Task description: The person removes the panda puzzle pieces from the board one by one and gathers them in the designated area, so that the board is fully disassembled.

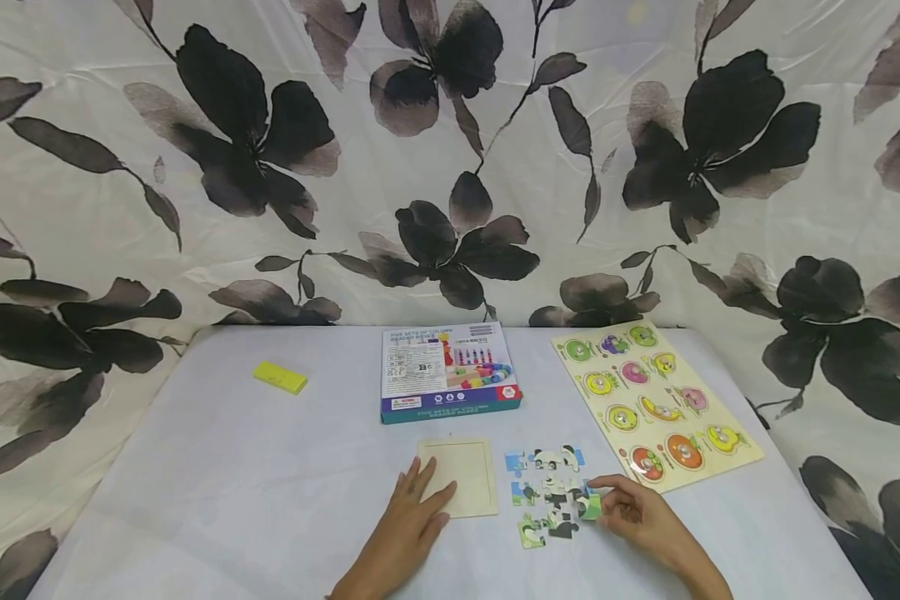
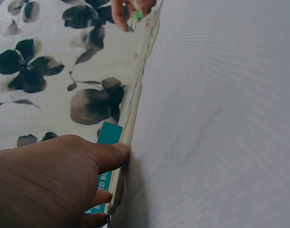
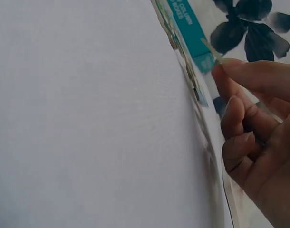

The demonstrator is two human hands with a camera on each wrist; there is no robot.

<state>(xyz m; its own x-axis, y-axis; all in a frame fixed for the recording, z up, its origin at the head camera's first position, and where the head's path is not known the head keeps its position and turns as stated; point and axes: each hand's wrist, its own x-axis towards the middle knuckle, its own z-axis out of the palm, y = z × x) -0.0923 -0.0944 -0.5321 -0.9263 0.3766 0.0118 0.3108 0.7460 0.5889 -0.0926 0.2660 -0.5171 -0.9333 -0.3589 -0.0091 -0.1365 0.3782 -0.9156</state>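
Note:
My left hand [image 1: 408, 521] lies with fingers spread on the pale wooden puzzle tray [image 1: 468, 475], its fingertips over the tray's left side. In the left wrist view, the thumb [image 2: 109, 156] touches the tray's edge. My right hand [image 1: 637, 517] pinches a green and blue jigsaw piece [image 1: 589, 505] between thumb and forefinger. The right wrist view shows that piece [image 3: 211, 50] edge-on, raised from the table, with the other fingers curled. Several loose panda jigsaw pieces [image 1: 555, 492] lie in rough rows between the tray and my right hand.
A boxed bead set [image 1: 450, 371] lies behind the tray. At the right is a wooden fruit puzzle board [image 1: 652, 408]. A yellow block [image 1: 280, 377] sits at the back left of the white-covered table [image 1: 232, 483]. Floral cloth [image 1: 450, 167] hangs behind.

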